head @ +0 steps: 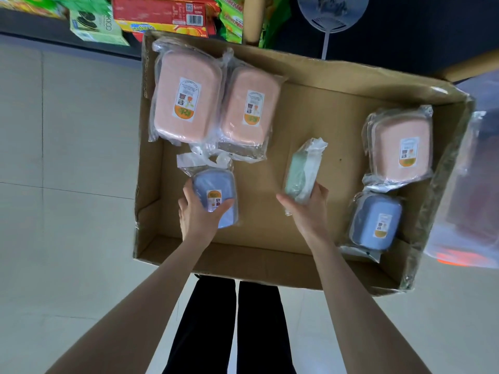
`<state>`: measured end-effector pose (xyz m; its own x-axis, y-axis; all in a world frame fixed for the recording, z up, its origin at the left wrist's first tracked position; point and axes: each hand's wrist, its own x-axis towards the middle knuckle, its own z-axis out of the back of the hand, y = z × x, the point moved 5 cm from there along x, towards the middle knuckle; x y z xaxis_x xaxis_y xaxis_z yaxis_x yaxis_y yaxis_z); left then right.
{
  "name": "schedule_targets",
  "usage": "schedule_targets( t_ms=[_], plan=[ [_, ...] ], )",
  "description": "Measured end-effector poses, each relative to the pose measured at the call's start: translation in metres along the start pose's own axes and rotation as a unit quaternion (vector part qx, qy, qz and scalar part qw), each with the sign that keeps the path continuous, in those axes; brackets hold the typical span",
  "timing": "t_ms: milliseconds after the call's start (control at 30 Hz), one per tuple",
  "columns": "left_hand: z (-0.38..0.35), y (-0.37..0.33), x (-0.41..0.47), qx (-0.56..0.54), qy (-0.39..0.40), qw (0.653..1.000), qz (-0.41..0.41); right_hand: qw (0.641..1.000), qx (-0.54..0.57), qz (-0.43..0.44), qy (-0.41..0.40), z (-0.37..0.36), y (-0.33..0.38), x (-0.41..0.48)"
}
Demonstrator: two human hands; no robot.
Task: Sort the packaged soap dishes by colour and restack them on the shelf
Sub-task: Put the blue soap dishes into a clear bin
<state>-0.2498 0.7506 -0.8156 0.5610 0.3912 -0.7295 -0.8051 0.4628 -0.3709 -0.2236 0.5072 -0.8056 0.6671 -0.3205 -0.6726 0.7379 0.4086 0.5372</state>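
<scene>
Blue soap dish (216, 184), bagged in clear film, lying flat in the cardboard box (270, 255) toward its left wall: left hand (198, 211) grips its near end, thumb curled across the label, fingers on the dish's left edge. Green soap dish (299, 174), bagged, stood on its long edge at the box's middle: right hand (310, 211) holds its near end, fingers curled round it. Also in the box: first pink soap dish (186, 95) in the far-left corner, label up; second pink soap dish (247, 103) just beside it toward the middle, their bags overlapping; third pink soap dish (402, 147) against the right wall, seemingly on top of another pack; second blue soap dish (376, 222) in the near-right corner, just beside the third pink one. Labels: each flat-lying dish carries a white sticker with an orange band and dark characters, too small to read. Beyond the box's far wall: red carton (162, 9) with a barcode, green biscuit pack (94, 25) lettered "KICO", white plastic fan (333, 14). Below the box: pale tiled floor (67, 130) and the person's black trousers (229, 333).
</scene>
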Motion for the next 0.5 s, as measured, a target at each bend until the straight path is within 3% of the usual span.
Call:
schedule_targets(
  t_ms=[100, 233, 500],
  plan=[
    [-0.001, 0.001, 0.001, -0.008, -0.001, 0.999, 0.035, 1.000, 0.008, -0.001, 0.019, 0.003, 0.001, -0.004],
    [0.003, -0.003, -0.002, 0.010, -0.004, 0.999, 0.046, 0.995, -0.088, 0.052, 0.019, -0.002, 0.010, -0.009],
    [0.028, -0.002, -0.008, -0.165, -0.009, 0.985, 0.039, 0.992, -0.100, 0.068, 0.029, -0.020, 0.033, -0.007]
  ],
)
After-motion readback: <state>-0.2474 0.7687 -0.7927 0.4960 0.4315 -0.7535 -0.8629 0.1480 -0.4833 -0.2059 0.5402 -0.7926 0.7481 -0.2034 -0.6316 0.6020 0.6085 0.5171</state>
